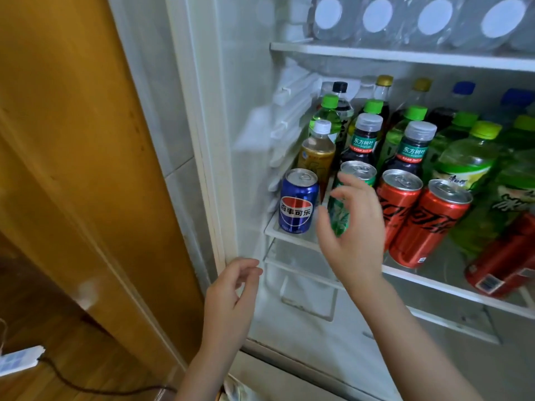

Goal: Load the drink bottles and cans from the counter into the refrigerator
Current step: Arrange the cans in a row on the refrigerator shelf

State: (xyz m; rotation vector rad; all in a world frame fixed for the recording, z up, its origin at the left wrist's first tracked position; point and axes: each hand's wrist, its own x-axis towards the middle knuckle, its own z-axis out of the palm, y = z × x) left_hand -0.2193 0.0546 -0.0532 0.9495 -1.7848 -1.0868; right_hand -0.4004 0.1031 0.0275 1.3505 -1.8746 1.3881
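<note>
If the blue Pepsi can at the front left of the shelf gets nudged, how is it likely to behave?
The blue Pepsi can stands upright with its tab unopened, so it is probably full and fairly heavy for its size. Its smooth metal wall may slide on the shelf rather than tip. It sits near the front edge, so an outward push could drop it.

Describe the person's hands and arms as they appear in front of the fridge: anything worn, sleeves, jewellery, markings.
Both arms are bare up to the bottom edge of the picture; no sleeve shows. The left hand and right hand wear no gloves, and no rings, watch or bracelet can be seen on the fingers or wrists. No marks or bandages show. The nails look short and unpainted, though blur limits detail.
</note>
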